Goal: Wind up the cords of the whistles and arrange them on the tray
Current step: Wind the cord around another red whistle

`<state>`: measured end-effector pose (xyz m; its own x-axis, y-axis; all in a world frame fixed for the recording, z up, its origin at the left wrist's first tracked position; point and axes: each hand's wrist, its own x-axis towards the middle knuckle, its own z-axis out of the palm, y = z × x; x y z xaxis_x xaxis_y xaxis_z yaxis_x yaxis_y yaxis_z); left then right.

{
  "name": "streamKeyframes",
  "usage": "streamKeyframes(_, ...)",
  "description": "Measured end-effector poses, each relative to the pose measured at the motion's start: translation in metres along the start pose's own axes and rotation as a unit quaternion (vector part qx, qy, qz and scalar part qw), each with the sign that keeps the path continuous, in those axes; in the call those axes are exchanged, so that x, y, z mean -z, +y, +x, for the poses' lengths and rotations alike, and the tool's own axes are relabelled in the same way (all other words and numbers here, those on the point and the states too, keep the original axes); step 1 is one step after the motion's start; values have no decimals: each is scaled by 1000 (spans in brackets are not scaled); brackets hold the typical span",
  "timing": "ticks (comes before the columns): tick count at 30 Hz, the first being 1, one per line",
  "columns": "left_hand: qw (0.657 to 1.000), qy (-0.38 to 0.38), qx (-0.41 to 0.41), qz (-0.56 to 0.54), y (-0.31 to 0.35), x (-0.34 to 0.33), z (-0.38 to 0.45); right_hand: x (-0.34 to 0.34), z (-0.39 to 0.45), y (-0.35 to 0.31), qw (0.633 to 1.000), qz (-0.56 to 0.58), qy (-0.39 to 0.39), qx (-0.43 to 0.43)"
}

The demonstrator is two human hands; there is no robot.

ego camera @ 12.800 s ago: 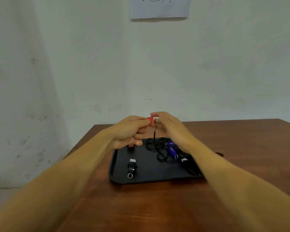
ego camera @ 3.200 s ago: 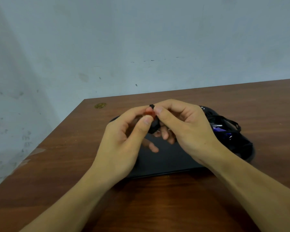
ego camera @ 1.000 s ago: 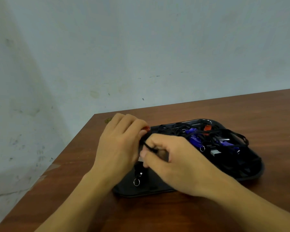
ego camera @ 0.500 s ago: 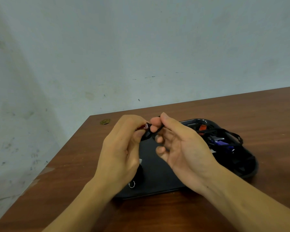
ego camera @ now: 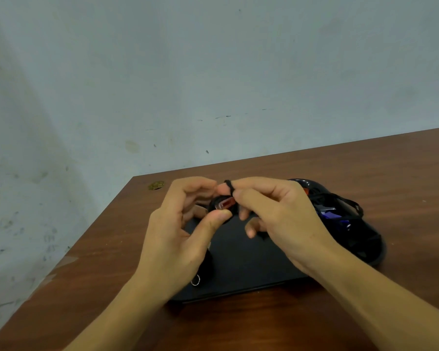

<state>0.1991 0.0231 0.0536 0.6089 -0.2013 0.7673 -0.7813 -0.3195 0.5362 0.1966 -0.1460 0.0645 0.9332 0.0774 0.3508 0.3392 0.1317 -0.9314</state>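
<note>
Above the black tray my left hand pinches a red whistle between thumb and fingers; black cord is wound round its body. My right hand pinches the loose end of that black cord just above the whistle. At the tray's right end lies a tangle of blue whistles and black cords. A black whistle with a metal ring lies near the tray's front left, mostly hidden by my left hand.
The tray sits on a brown wooden table pushed against a pale wall. A small brass-coloured disc lies near the table's far left corner. The table's left edge runs diagonally close to my left forearm.
My right hand has closed its fingers on the cord end and lifted it above the whistle. Both hands stay together over the tray; the view has shifted slightly.
</note>
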Motion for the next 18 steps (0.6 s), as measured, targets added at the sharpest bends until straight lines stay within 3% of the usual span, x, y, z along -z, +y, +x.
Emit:
streamKeyframes(4, 998, -34, 15, 45, -7, 4, -1, 8, 0, 2, 982, -170, -32, 75)
streamKeyframes(10, 987, -76, -41, 133, -11, 7, 2, 17, 2, 3, 912, -354, -76, 190)
streamKeyframes(13, 996, -70, 8, 50, -10, 4, 1, 20, 4, 3, 901, -363, -93, 220)
streamKeyframes(18, 984, -83, 98, -123, -9, 4, 2, 21, 8, 7, 918, -314, -91, 224)
